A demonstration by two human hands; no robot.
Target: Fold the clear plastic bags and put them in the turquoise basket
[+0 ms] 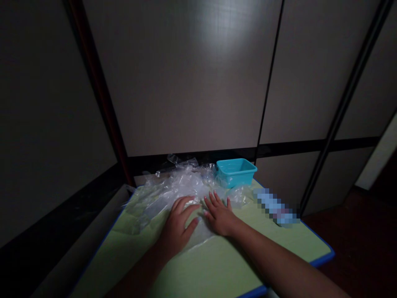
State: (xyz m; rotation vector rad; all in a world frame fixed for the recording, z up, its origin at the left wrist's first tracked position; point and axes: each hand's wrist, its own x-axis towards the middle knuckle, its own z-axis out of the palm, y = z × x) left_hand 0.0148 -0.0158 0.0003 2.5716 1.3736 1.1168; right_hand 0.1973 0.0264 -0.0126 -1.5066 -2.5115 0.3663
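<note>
A pile of crumpled clear plastic [182,182] spreads over the back left of a light green table. My left hand [179,223] rests at the front of the pile, its fingers apart and slightly curved over a flat sheet of clear plastic [200,236]. Just to the right, my right hand [219,216] lies palm down on the same plastic with its fingers spread. Neither hand grips anything that shows. Part of the sheet is hidden beneath both hands.
The green table [297,244] has a blue edge. A turquoise plastic basket [237,178] stands at its back, touching the plastic pile. On the right lies a light blue, pixelated object [276,207]. Large grey cabinet panels [192,82] rise directly behind the table.
</note>
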